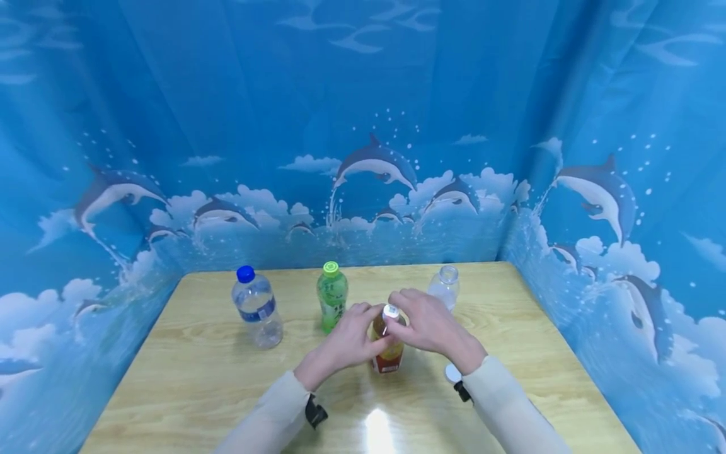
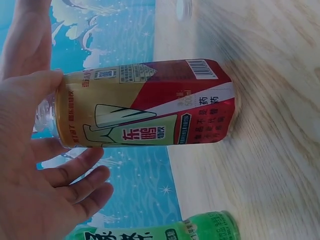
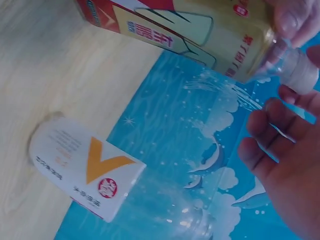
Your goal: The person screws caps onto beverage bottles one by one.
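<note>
A bottle with a red and gold label [image 1: 388, 358] stands near the middle of the wooden table [image 1: 187, 378], with a white cap [image 1: 390, 310] on top. My left hand [image 1: 370, 320] grips its upper part. In the left wrist view the thumb [image 2: 35, 82] lies on the bottle [image 2: 145, 105] and the fingers [image 2: 75, 172] curl loosely below it. My right hand [image 1: 398, 310] is over the top, its fingers round the cap [image 3: 300, 75]. In the right wrist view the thumb [image 3: 292, 20] is above the neck and the fingers [image 3: 270, 145] below.
Behind stand a clear bottle with a blue cap [image 1: 256, 309], a green bottle with a green cap [image 1: 331, 296] and an uncapped clear bottle [image 1: 443, 287] with a white label [image 3: 85, 175]. A small white round thing [image 1: 452, 373] lies by my right wrist. Blue dolphin curtains enclose the table.
</note>
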Motion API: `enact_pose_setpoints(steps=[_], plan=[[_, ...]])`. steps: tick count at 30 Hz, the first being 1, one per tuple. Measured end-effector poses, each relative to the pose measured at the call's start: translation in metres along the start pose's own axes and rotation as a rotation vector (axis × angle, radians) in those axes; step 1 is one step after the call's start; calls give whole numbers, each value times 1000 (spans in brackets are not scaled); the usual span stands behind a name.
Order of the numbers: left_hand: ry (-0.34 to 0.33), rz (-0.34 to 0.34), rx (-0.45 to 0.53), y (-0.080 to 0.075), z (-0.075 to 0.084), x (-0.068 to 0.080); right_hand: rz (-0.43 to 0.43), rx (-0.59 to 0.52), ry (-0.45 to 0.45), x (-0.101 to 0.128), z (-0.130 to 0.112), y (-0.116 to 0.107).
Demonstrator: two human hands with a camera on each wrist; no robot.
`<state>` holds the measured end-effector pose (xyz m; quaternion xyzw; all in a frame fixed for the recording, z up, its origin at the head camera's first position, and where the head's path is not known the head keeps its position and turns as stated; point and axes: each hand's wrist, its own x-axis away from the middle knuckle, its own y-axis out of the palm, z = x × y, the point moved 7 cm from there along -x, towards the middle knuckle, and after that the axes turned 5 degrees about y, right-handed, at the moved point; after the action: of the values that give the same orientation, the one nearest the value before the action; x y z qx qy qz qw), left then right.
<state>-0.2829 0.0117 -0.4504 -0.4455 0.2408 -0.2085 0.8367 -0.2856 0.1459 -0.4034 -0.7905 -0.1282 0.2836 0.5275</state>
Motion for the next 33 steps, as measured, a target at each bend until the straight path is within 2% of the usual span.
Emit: enact_pose_setpoints(steps=[3,6,10,13,18,22,29,33], plan=[[-4,-10,11,0,-2,1,-38,-32,-6,-2,-3,0],[19,6,20,-1,-2,1,-43,-56,-19,-1,-6,0],[54,41,8,-3,-1,2,12,-78,-33,0,-7,0],[56,50,9,-3,-2,3,77,-77,-36,0,-7,1],[63,59,22,0,0,4,159,5,-20,0,-6,1],[50,54,18,1,0,4,128,31,-21,1,-5,-2],[38,48,-3,1,-2,5,116,69,-114,4,-8,-7],[34,42,-12,1,-2,5,82,100,-110,4,-8,-4]])
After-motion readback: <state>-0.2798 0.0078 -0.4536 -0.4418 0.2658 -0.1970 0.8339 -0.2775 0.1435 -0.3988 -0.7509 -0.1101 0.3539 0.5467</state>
